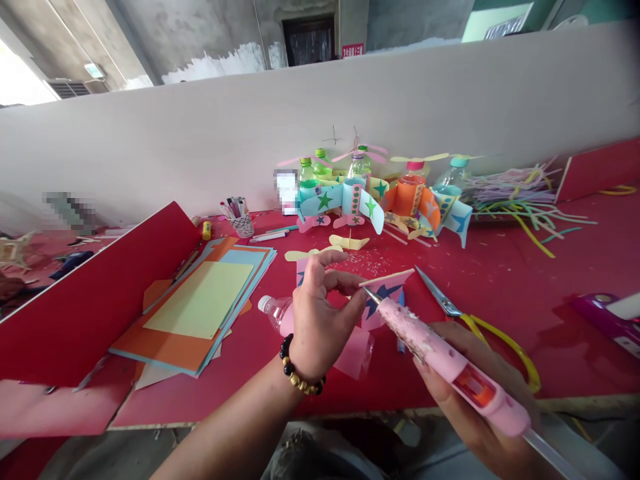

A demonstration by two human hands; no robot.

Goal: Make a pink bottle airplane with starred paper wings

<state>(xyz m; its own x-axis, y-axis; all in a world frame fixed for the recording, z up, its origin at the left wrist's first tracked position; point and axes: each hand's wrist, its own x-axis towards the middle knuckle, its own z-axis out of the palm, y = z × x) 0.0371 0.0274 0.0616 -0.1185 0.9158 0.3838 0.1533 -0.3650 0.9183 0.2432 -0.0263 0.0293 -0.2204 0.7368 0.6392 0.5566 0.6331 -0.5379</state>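
Between thumb and fingertip, my left hand (323,313) pinches a pink paper piece (387,293) with a dark blue star on it. My right hand (470,393) is wrapped round a pink hot glue gun (440,353), whose metal nozzle meets the edge of the paper by my left fingertips. A glue stick sticks out of its back end. Under my left wrist lies a clear plastic bottle (270,307) on its side, with pink paper around it, partly hidden by the hand. Yellow-handled scissors (450,303) lie part open to the right, partly behind my right hand.
Several bottle-and-paper airplanes (360,193) stand along the back wall. Coloured paper sheets (200,300) are stacked at the left, beside a red divider (110,287). A pen cup (239,219) stands behind them. Paper strips (515,193) lie at the back right, a purple tool (607,323) at the far right.
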